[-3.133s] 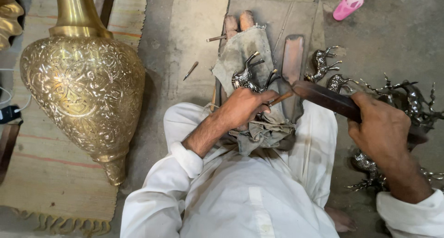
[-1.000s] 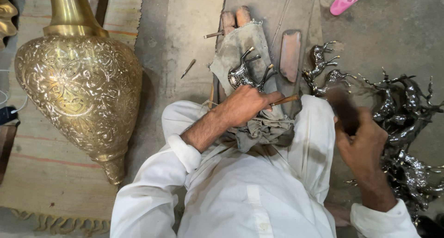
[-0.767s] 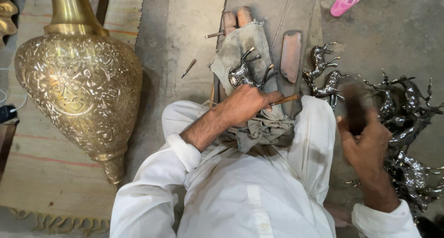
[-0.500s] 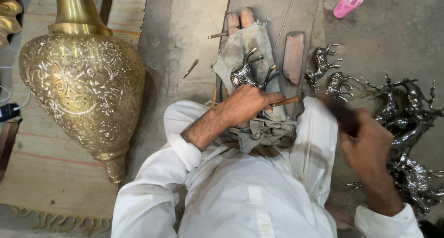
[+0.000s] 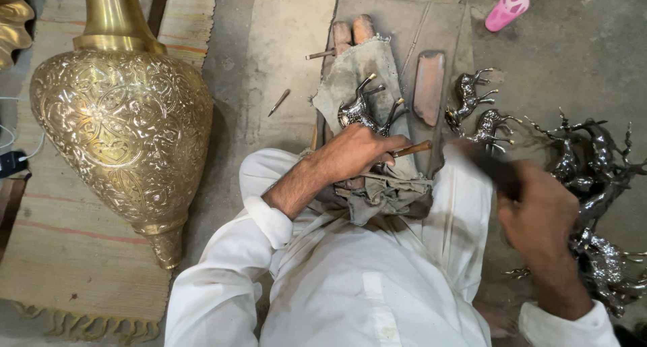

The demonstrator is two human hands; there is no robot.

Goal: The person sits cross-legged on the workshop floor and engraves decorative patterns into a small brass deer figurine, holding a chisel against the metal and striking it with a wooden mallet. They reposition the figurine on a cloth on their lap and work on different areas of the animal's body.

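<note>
A small silvery metal animal figure [image 5: 362, 109] lies on a grey cloth [image 5: 356, 69] over a work block in front of my lap. My left hand [image 5: 357, 153] is closed over the figure's lower part and pins a thin wooden-handled chisel [image 5: 412, 149] against it. My right hand [image 5: 539, 209] is raised to the right and blurred, gripping a dark hammer-like tool [image 5: 486, 165] whose head points toward the chisel's end. My white sleeves and white clothing fill the bottom of the view.
A large engraved brass vase [image 5: 125, 128] lies on a striped mat at left. Two small metal figures [image 5: 472, 107] and a heap of several more [image 5: 593, 178] sit at right. A pink object [image 5: 507, 10] rests far right; a loose punch [image 5: 278, 102] lies on the floor.
My right hand with the dark tool has swung up, down and back near the chisel, staying blurred. My left hand has kept its hold on the figure and chisel.
</note>
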